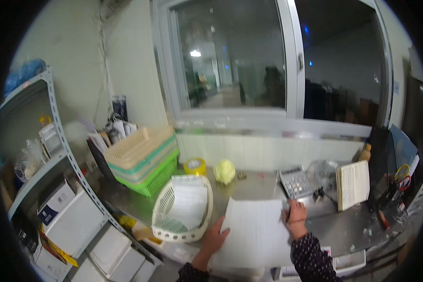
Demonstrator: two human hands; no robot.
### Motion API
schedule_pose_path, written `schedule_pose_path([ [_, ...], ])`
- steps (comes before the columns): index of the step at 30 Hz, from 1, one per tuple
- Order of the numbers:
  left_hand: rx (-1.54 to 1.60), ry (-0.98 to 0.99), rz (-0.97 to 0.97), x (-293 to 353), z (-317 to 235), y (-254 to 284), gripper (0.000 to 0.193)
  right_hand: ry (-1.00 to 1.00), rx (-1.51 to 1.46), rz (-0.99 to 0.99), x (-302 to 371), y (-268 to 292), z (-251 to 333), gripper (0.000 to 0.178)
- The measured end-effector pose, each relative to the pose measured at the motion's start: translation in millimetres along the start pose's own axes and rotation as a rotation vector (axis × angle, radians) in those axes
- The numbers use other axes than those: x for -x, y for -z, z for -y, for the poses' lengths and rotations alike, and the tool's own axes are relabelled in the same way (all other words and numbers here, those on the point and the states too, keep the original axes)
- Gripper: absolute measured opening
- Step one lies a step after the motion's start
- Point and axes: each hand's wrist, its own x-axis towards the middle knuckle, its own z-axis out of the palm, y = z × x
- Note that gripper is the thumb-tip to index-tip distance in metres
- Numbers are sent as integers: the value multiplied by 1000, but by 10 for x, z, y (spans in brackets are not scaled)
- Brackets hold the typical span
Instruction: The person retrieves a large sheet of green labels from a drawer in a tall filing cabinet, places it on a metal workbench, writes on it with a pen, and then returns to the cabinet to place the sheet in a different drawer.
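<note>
A large white sheet of paper (253, 232) with faint lines lies at the desk's front, between my two hands. At its left edge my left hand (215, 236) grips the paper, thumb on top. My right hand (295, 218) rests by the paper's upper right corner, fingers curled around something thin and dark that is mostly hidden. Left of the paper, a cream plastic basket (157, 221) holds white sheets (190, 202). A grey calculator (296, 182) stands just beyond my right hand.
Stacked cream and green baskets (141, 160) stand at the back left, near a yellow tape roll (194, 166) and a crumpled pale-yellow ball (224, 171). An open notebook (353, 185) and red-handled scissors (403, 182) are at the right. Metal shelving (75, 171) lines the left side.
</note>
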Motion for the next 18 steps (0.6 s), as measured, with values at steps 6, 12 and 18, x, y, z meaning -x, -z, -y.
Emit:
schedule_pose_path([
  [6, 95, 280, 201, 1, -33, -47, 61, -114, -18, 33, -27, -197, -232, 44],
  [12, 201, 344, 105, -28, -324, 138, 57, -121, -188, -18, -106, 5, -169, 30],
  [18, 258, 362, 105, -54, -399, 87, 59, -175, -196, 45, -144, -18, -205, 37],
])
